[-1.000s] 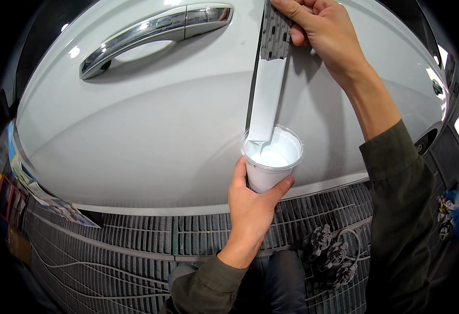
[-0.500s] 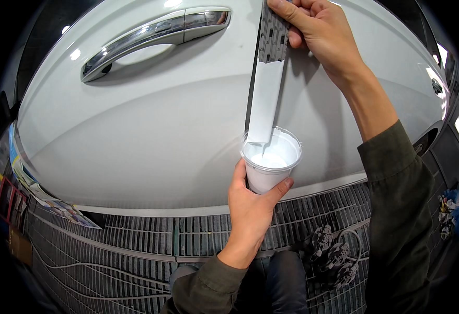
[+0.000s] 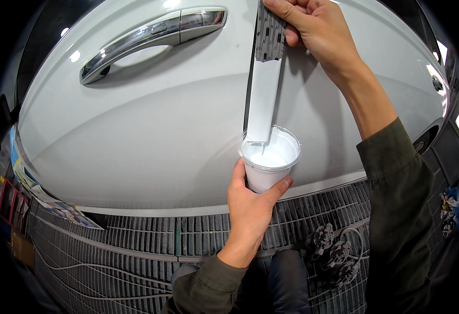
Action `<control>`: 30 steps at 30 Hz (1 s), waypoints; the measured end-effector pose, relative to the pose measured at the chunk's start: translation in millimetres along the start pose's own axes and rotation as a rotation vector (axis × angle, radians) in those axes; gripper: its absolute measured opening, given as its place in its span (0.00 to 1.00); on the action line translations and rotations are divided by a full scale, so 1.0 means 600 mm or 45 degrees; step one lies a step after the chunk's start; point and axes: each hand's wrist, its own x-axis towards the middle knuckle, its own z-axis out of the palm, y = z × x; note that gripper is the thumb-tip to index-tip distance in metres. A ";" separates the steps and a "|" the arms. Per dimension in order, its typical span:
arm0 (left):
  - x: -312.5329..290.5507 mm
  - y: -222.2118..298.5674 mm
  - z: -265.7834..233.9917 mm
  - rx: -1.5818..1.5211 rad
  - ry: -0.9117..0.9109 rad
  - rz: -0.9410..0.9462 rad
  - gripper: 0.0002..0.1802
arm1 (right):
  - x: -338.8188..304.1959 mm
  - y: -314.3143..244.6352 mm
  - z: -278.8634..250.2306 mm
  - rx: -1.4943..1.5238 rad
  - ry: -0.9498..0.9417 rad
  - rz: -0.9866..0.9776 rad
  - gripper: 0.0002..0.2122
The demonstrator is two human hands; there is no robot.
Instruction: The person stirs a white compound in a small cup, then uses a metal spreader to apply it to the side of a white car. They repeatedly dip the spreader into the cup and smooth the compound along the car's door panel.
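Observation:
My left hand (image 3: 250, 206) grips a clear plastic cup (image 3: 269, 162) of white paint from below and holds it in front of a white car door (image 3: 151, 136). My right hand (image 3: 318, 36) pinches the top of a flat grey stirring stick (image 3: 265, 78). The stick's lower half is coated in white paint, and its tip hangs just above the paint at the cup's rim, with a thin drip running down into it.
A chrome door handle (image 3: 146, 42) sits on the door at the upper left. Below the door lies a dark metal grating floor (image 3: 135, 251). Black round parts (image 3: 334, 254) rest on the grating at the right, and colourful papers (image 3: 46, 201) lie at the left.
My right hand has lifted the stick a little, so its painted tip has come up from inside the cup to the rim. The cup stays in place.

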 end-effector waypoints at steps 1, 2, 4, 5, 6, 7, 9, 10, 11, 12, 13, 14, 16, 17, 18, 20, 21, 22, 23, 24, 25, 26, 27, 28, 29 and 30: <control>-0.001 0.000 0.000 -0.011 -0.001 0.001 0.33 | 0.000 0.000 -0.001 -0.003 -0.003 -0.013 0.09; -0.002 0.000 0.001 -0.023 -0.002 0.001 0.33 | -0.001 0.001 -0.002 -0.021 -0.007 -0.014 0.09; -0.004 0.002 0.000 -0.029 0.002 0.002 0.33 | 0.001 0.000 -0.001 -0.053 -0.013 -0.018 0.09; -0.004 0.000 -0.001 -0.024 0.008 0.002 0.32 | -0.001 -0.002 0.000 -0.118 0.020 -0.066 0.11; -0.003 -0.005 -0.003 -0.020 0.011 0.001 0.32 | -0.008 -0.003 0.002 -0.185 0.054 -0.113 0.13; -0.003 -0.009 0.002 0.005 0.009 -0.005 0.33 | -0.012 -0.016 -0.002 -0.268 0.098 -0.170 0.16; 0.003 -0.010 0.002 0.073 0.008 0.025 0.33 | -0.009 -0.015 -0.003 -0.188 0.091 -0.127 0.13; 0.005 -0.006 0.001 0.081 0.013 0.037 0.33 | -0.010 -0.013 -0.002 -0.132 0.057 -0.099 0.12; 0.004 -0.003 0.004 0.085 0.007 0.041 0.33 | -0.007 -0.009 -0.003 -0.077 0.065 -0.082 0.12; 0.003 0.002 0.008 0.081 -0.006 0.048 0.33 | -0.003 -0.013 -0.004 -0.031 0.072 -0.070 0.12; 0.003 0.006 0.009 0.056 -0.016 0.029 0.33 | -0.005 -0.019 -0.004 -0.044 0.066 -0.043 0.11; 0.002 0.007 0.007 0.057 -0.016 0.031 0.33 | -0.004 -0.013 0.000 0.002 0.048 -0.027 0.11; 0.001 0.011 -0.002 0.056 -0.009 0.030 0.33 | -0.003 -0.010 0.009 0.034 0.036 -0.012 0.10; 0.002 0.007 -0.002 0.073 0.017 0.030 0.33 | -0.003 -0.008 0.008 0.023 0.041 -0.004 0.10; 0.002 0.007 -0.003 0.091 0.019 0.021 0.33 | -0.003 -0.006 0.009 0.012 0.041 0.010 0.11; 0.002 0.007 -0.001 0.121 0.022 0.013 0.33 | -0.004 -0.007 0.005 -0.016 0.040 0.030 0.11; 0.005 0.003 -0.007 0.123 0.025 0.035 0.34 | -0.003 -0.009 0.009 0.003 0.034 0.020 0.11; 0.004 0.001 -0.003 0.127 0.011 0.030 0.34 | -0.007 -0.010 0.005 0.000 0.037 0.015 0.11; 0.004 0.002 0.001 0.134 0.002 0.027 0.34 | -0.009 -0.012 0.001 0.002 0.038 0.010 0.11; 0.005 0.004 0.004 0.144 -0.005 0.024 0.34 | -0.008 -0.015 -0.002 0.006 0.038 0.004 0.11; 0.004 0.000 0.004 0.156 0.013 0.030 0.34 | -0.010 -0.013 -0.002 -0.004 0.027 0.004 0.11; 0.004 -0.003 0.004 0.136 0.012 0.039 0.35 | -0.011 -0.013 -0.002 0.004 0.025 0.003 0.11; 0.006 -0.005 0.005 0.117 0.011 0.050 0.36 | -0.011 -0.013 -0.003 0.014 0.022 0.001 0.11; 0.006 -0.008 0.003 0.101 0.011 0.053 0.37 | -0.011 -0.010 -0.002 0.026 0.020 0.005 0.11; 0.006 -0.010 0.002 0.096 0.016 0.062 0.37 | -0.010 -0.009 -0.002 0.033 0.019 0.001 0.11; 0.006 -0.012 0.001 0.090 0.020 0.071 0.37 | -0.009 -0.008 -0.001 0.042 0.018 -0.005 0.11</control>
